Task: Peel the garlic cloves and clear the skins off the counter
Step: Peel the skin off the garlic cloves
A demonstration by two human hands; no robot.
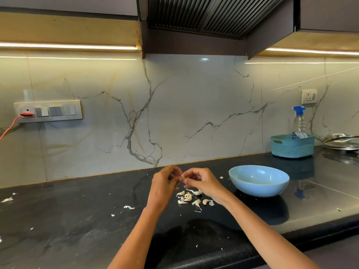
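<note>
- Centrally, one clove (182, 175) is pinched between the curled fingertips of the left hand (165, 183) and the right hand (200, 181), just above the counter (77, 220); whether skin is being pulled at this instant cannot be told.
- Below the hands, a small pile of cloves (191, 198) is seen on the counter, mixed with loose skins; some cloves appear bare, others are judged to be unpeeled, though the detail is too small for certainty.
- To the right of the pile, a blue bowl (259, 180) is shown close by; it appears empty, so no peeled cloves are judged to have been put there.
- Scattered skin scraps (7, 199) are visible well to the left, and smaller flecks are spread over the counter; clearing is judged not yet begun.
- Progress is thus estimated as early to middle: peeling is under way, and sweeping is left.
- The surface is a dark, glossy stone counter backed by a veined marble wall (194, 113).
- A switch panel (48, 112) with a red plug is mounted at left; a teal basket (292, 146) holding a spray bottle (299, 121) stands at right, below a range hood (213, 16).
</note>
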